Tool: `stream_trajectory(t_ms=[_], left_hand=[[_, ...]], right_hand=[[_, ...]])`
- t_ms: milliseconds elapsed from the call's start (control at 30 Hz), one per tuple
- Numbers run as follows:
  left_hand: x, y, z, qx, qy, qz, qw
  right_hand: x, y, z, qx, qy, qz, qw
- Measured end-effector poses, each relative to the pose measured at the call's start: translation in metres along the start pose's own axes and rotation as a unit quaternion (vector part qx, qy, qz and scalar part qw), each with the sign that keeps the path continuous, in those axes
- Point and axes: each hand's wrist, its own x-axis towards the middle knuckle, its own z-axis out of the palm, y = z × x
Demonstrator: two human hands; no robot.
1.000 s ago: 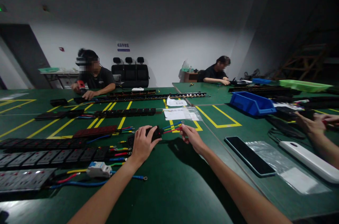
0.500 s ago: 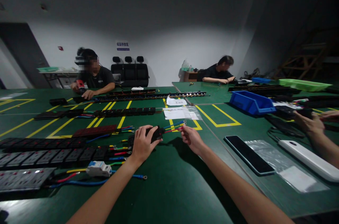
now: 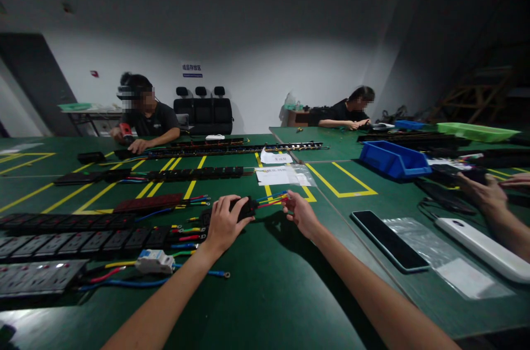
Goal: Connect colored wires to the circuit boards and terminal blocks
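My left hand (image 3: 227, 223) is closed around a small black socket module (image 3: 248, 207) held just over the green table. From its right end run short blue, green, yellow and red wires (image 3: 267, 201). At their far ends, my right hand (image 3: 301, 213) pinches the wires between thumb and fingers; the exact grip is too small to make out. To the left of my hands lie rows of black socket strips (image 3: 95, 244) with coloured leads and ring terminals. A white and blue circuit breaker (image 3: 155, 261) sits on the leads of the nearest strip (image 3: 45, 278).
A phone (image 3: 389, 240), a plastic bag and a white power bank (image 3: 482, 248) lie on the right. Behind them stands a blue bin (image 3: 393, 160). Another person's hands (image 3: 486, 198) reach in at the right edge. Two people (image 3: 144, 112) sit across the table.
My right hand has shifted slightly, and the wire ends are now gathered closer at its fingertips. My left hand keeps its hold on the socket module.
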Motion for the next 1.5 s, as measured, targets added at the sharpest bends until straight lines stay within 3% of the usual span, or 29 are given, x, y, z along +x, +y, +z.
stream_trajectory(t_ms=[567,967,1267,1500], left_hand=[[0.001,0.005,-0.002,0.023,-0.071,-0.014,0.997],[0.001,0.001,-0.001,0.045,-0.083,0.028,0.995],[0.003,0.008,-0.003,0.033,-0.092,0.027,0.995],[0.003,0.009,-0.003,0.047,-0.095,0.052,0.993]], right_hand=[[0.005,0.012,0.000,-0.036,0.031,-0.078,0.996],[0.000,0.004,-0.002,-0.012,0.006,-0.070,0.997],[0.000,0.001,-0.001,0.041,0.017,-0.009,0.999],[0.002,0.006,-0.002,0.007,0.010,-0.043,0.999]])
